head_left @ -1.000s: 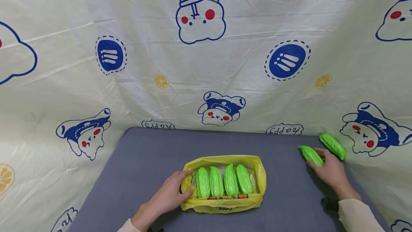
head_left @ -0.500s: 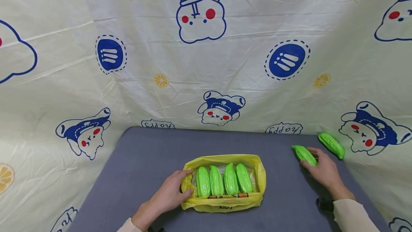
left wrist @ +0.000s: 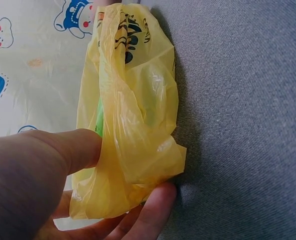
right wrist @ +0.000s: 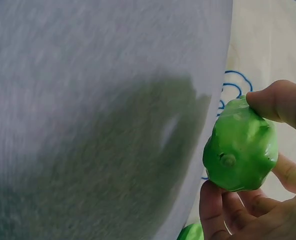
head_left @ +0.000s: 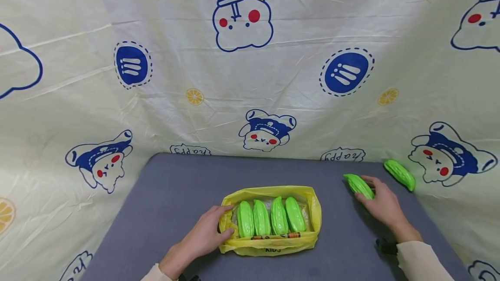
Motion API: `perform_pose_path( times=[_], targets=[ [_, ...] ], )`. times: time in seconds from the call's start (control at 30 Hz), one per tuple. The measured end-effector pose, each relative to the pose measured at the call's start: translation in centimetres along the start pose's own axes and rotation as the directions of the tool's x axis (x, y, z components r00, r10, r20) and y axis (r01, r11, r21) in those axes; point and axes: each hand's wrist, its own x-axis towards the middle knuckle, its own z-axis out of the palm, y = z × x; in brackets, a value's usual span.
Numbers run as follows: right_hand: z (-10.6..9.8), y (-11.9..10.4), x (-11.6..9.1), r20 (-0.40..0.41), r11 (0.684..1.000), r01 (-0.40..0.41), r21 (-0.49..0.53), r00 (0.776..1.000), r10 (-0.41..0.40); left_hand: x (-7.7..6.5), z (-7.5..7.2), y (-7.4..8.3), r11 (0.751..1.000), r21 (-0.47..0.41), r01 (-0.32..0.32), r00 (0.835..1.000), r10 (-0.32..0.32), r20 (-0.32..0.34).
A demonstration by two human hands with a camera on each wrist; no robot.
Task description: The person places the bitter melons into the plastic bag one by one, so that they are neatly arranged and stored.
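My right hand [head_left: 380, 200] holds a bright green bitter melon [head_left: 359, 186] between thumb and fingers over the right part of the table. In the right wrist view the blunt end of this bitter melon [right wrist: 240, 150] faces the camera, its shadow falling on the cloth below. At the middle front, a yellow plastic bag [head_left: 273, 250] lies with its mouth spread wide. Several bitter melons [head_left: 279, 216] lie side by side inside it. My left hand [head_left: 205, 231] grips the bag's left end, thumb on the near side and fingers around the end, as the left wrist view shows.
Another bitter melon [head_left: 399, 175] lies at the table's far right corner, beyond my right hand. The grey-blue table [head_left: 187, 177] ends against a pale curtain [head_left: 164, 116] printed with cartoon figures, which hangs behind and on both sides.
My right hand has carried the bitter melon leftward, away from the one in the far right corner. My left hand and the bag have stayed in place.
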Motion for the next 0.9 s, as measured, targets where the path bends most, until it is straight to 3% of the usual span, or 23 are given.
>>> perform_pose_path(
  times=[0.9],
  targets=[
    [0.5,-6.0,-1.5,0.062,0.998,0.065,0.014,0.996,-0.066,0.0,0.2,0.0,1.0,0.01,-0.007,1.0,0.007,-0.006]
  ],
)
